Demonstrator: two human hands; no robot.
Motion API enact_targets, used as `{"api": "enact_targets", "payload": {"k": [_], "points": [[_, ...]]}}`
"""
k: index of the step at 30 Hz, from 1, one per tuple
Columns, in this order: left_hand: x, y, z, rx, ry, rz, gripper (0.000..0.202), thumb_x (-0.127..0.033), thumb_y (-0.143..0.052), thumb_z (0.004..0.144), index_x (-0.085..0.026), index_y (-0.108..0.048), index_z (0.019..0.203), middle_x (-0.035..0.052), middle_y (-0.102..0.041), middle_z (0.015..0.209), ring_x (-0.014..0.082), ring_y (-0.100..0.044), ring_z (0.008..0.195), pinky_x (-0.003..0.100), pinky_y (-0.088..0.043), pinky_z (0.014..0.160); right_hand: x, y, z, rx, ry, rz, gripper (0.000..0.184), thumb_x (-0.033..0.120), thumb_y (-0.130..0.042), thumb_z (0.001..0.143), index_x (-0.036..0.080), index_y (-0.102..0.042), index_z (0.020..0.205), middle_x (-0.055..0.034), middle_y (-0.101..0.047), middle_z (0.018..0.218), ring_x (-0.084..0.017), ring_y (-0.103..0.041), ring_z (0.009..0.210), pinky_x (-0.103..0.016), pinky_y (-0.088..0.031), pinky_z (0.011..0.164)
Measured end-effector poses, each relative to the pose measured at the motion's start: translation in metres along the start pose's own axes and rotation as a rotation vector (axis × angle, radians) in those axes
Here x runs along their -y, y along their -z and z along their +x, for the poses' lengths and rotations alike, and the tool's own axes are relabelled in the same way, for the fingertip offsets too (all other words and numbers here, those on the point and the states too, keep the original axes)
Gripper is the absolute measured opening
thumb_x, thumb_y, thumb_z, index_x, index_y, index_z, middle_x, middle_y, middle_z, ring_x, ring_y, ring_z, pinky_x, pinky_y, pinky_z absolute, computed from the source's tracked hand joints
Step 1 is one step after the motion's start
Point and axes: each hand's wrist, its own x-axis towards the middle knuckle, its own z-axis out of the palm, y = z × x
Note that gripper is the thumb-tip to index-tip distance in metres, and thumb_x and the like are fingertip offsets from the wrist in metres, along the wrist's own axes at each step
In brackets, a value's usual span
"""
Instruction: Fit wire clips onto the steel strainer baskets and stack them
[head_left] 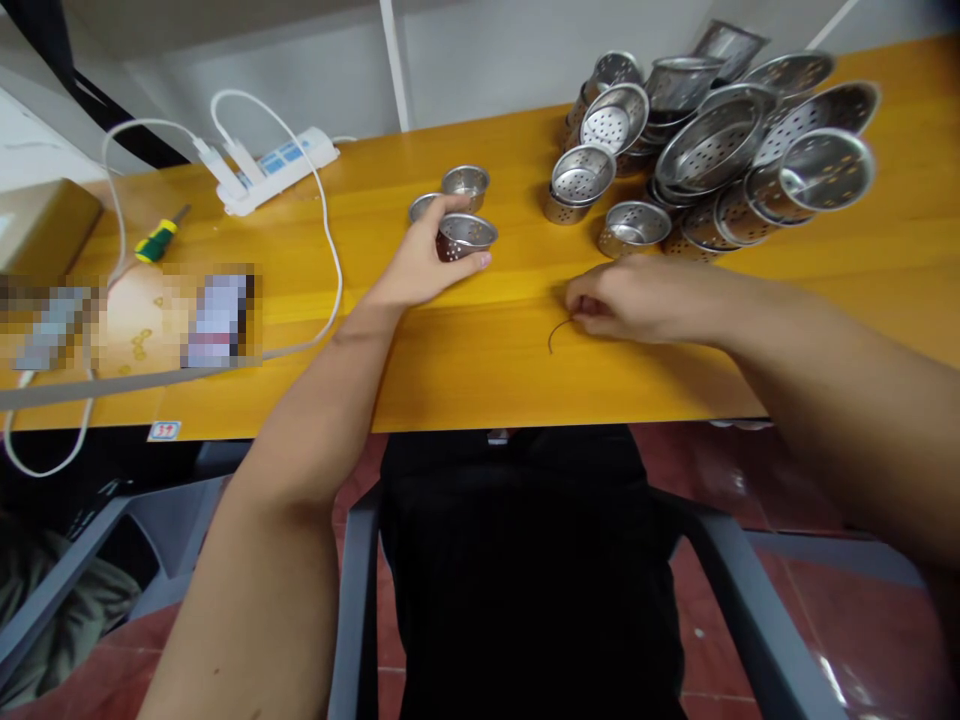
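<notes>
My left hand (431, 255) has its thumb and fingers around a small perforated metal cup (469, 238) on the table. Two more small cups stand by it: one cup (466, 180) just behind, and another (422, 206) partly hidden by my fingers. My right hand (619, 300) is closed in a pinch near the table, with a thin dark curved wire or thread (553, 335) sticking out from its fingertips. Right behind that hand stands a single perforated cup (634, 228). What else the right fingers may hold is hidden.
A crowded pile of perforated metal cups and baskets (716, 140) fills the table's back right. To the left are a white power strip (281, 170) with looping cables, a green-yellow screwdriver (157, 240), a blurred phone (217, 320) and a cardboard box (52, 225).
</notes>
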Motion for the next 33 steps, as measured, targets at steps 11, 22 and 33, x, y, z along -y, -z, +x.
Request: {"api": "enact_targets", "payload": {"k": [11,22,33], "points": [[-0.005,0.0,-0.004,0.019,-0.021,0.008,0.099,-0.074,-0.11,0.095,-0.027,-0.07,0.172,0.0203,-0.083,0.169,0.0432,-0.087,0.152,0.066,-0.069,0.141,0.019,0.013,-0.016,0.153,-0.202,-0.031,0.028,0.007,-0.074,0.116,0.023,-0.07,0.093,-0.0097,-0.08,0.099,-0.026,-0.064,0.086,-0.04,-0.045,0.082],[-0.012,-0.002,-0.002,0.015,0.001,-0.002,0.096,-0.083,-0.108,0.096,-0.027,-0.074,0.167,0.018,-0.088,0.158,0.0414,-0.091,0.143,0.065,-0.074,0.134,0.008,0.006,-0.016,0.122,-0.167,-0.027,0.017,0.014,-0.079,0.118,0.022,-0.078,0.103,-0.0124,-0.088,0.107,-0.027,-0.073,0.09,-0.042,-0.049,0.085],[-0.014,-0.002,-0.003,0.029,0.013,0.022,0.096,-0.078,-0.108,0.098,-0.027,-0.071,0.171,0.0193,-0.087,0.161,0.0434,-0.09,0.147,0.068,-0.07,0.139,0.022,0.011,0.0,0.135,-0.185,-0.088,0.018,0.017,-0.082,0.101,0.026,-0.075,0.087,-0.0082,-0.083,0.087,-0.028,-0.071,0.076,-0.041,-0.049,0.073]]}}
